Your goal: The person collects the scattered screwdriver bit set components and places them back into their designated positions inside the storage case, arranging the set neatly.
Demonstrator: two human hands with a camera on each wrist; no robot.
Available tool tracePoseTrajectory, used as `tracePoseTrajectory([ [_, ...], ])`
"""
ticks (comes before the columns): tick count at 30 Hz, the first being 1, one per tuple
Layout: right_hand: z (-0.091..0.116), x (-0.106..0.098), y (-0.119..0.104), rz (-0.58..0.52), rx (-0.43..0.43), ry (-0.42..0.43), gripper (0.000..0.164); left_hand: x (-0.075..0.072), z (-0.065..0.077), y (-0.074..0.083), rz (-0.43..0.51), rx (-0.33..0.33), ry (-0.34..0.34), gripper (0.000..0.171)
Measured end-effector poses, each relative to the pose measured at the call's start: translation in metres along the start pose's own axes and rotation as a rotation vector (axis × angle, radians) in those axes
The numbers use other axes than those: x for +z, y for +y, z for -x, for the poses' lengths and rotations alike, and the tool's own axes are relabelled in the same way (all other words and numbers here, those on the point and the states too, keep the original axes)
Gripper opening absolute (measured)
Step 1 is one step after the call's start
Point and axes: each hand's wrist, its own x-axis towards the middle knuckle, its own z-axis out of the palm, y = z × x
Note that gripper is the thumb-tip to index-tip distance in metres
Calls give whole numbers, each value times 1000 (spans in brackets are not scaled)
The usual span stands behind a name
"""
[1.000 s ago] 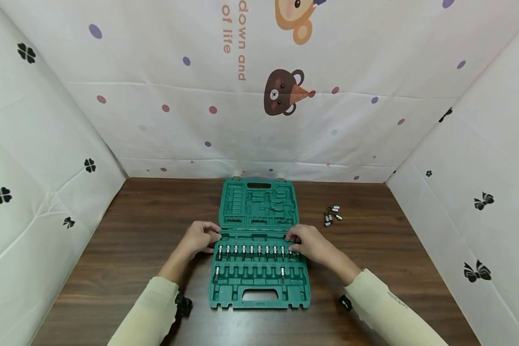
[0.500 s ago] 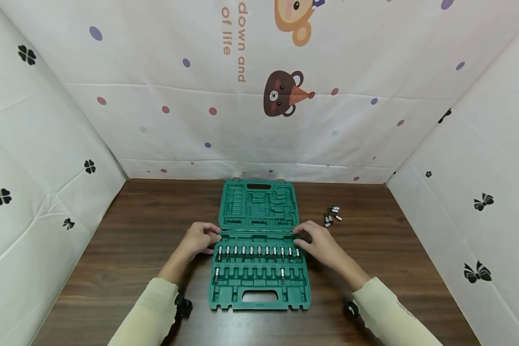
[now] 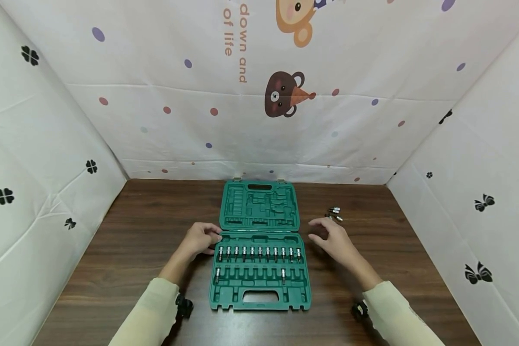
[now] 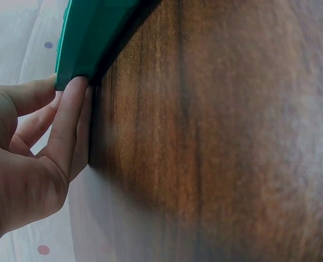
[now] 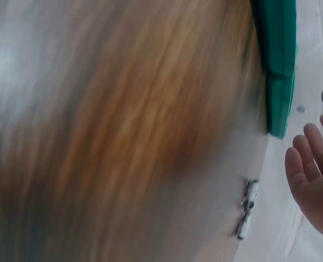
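A green plastic tool case (image 3: 259, 304) lies unfolded on the table. Silver bit sockets (image 3: 260, 253) stand in a row across its tray, with one more at the left of the lower row and another bit socket (image 3: 283, 276) toward its right. My left hand (image 3: 197, 239) pinches the case's left edge near the hinge; in the left wrist view, the thumb is at the rim and the fingers (image 4: 68, 123) lie along the side wall. My right hand (image 3: 337, 241) is in the air right of the case, holding nothing, thumb and fingers apart.
Several loose bit sockets (image 3: 334, 210) lie on the brown wooden table (image 3: 164, 206) at the right, partly hidden behind the right hand. The moulded lid (image 3: 238, 225) lies back toward the patterned cloth wall (image 3: 242, 125). Cloth walls also stand at both sides.
My right hand has let go of a bit socket at the right end of the upper row and moved right, off the case toward the loose ones. The left hand stays put.
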Motion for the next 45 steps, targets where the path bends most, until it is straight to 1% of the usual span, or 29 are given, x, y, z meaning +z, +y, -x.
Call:
tracePoseTrajectory([
  [11,1,-11,30,32,28,131,40,-1,0,1,0,-7,-8,21],
  [17,0,-20,42,38,65,152,42,-1,1,1,-1,1,-7,21],
  [22,-4,-26,52,68,83,168,43,0,1,0,-2,6,-6,21],
  [26,-7,-29,60,82,112,158,43,0,0,0,3,-1,-5,21],
  [29,-9,-30,65,78,137,134,43,0,0,-1,3,2,-9,21],
  [35,-14,-32,70,94,158,108,40,0,0,-1,-7,4,-14,22],
  [42,-17,-33,77,129,186,100,37,1,-2,-1,6,-8,5,19],
  [45,-19,-32,80,131,201,100,36,1,-2,-1,-2,-6,1,20],
])
